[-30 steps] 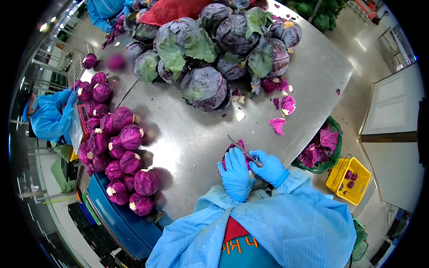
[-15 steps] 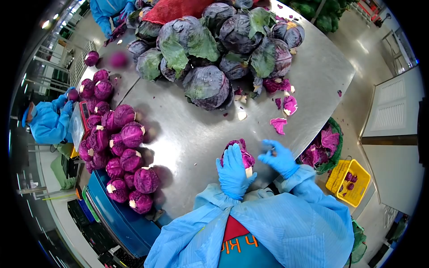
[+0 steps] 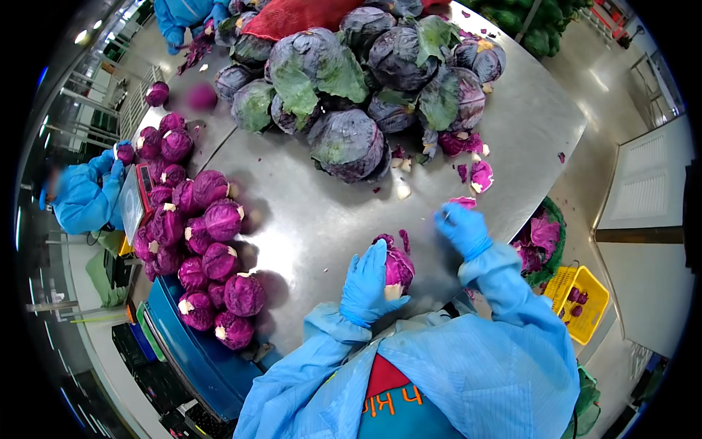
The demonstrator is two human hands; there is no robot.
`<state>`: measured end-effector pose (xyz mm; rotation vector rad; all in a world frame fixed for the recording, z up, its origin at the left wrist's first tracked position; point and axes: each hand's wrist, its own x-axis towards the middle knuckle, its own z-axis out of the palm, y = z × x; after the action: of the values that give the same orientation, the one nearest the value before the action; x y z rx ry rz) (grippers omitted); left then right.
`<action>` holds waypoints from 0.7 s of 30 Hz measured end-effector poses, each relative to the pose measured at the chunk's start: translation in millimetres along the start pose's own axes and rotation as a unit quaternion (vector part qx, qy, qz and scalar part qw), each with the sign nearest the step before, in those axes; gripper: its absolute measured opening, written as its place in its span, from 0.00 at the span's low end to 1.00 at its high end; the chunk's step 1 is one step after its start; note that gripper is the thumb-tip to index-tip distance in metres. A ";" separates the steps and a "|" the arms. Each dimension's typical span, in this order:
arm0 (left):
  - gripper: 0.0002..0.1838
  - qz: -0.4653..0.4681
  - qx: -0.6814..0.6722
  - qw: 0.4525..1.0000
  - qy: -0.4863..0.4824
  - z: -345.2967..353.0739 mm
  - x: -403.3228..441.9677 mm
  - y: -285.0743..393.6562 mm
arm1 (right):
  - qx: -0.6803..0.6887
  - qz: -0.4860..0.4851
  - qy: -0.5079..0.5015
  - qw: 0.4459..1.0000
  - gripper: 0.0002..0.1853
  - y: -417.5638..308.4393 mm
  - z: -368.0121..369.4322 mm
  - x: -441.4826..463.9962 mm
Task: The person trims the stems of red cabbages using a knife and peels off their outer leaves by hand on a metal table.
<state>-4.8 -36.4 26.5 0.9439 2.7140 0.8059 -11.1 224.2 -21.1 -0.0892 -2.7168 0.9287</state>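
Observation:
A trimmed red cabbage (image 3: 399, 271) with a pale cut stem rests on the steel table in front of me. My left hand (image 3: 365, 284), in a blue glove, lies along its left side and steadies it. A loose strip of leaf sticks up at its upper right. My right hand (image 3: 465, 228), also gloved, is held apart from the cabbage to the right, its fingers curled; what they hold, if anything, I cannot make out. Just beyond those fingers lies a torn purple leaf (image 3: 462, 201), partly covered by the hand.
Untrimmed cabbages (image 3: 349, 143) are heaped at the far side, under a red net bag (image 3: 296, 18). Peeled red cabbages (image 3: 221, 219) pile up at left beside a scale (image 3: 134, 197). A leaf-filled bag (image 3: 542, 241) and yellow basket (image 3: 587, 307) stand right. Two co-workers are at the left.
My left hand has slid from over the cabbage to its left side, so more of the cabbage shows. My right hand has moved away from me, up to the torn leaf.

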 end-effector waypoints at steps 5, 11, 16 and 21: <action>0.65 -0.032 -0.099 0.994 -0.020 -2.6 -5.4 -21.1 | 0.072 0.124 -0.155 0.978 0.30 -6.0 -19.0 18.9; 0.65 -0.016 -0.111 0.994 0.019 2.1 1.1 -29.1 | 0.417 0.222 -0.277 0.837 0.36 -36.9 43.6 -45.5; 0.65 -0.023 -0.123 0.992 0.025 -1.3 3.9 -28.1 | 0.419 0.142 -0.222 0.869 0.25 -33.2 56.2 -50.1; 0.65 -0.001 -0.101 0.995 -0.020 -4.0 5.2 -32.3 | 0.084 -0.092 -0.184 0.975 0.14 -35.0 29.7 -25.3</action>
<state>-27.3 -56.2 12.6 0.9013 2.5403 1.0275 6.1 175.2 -28.1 0.4008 -2.8900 1.2151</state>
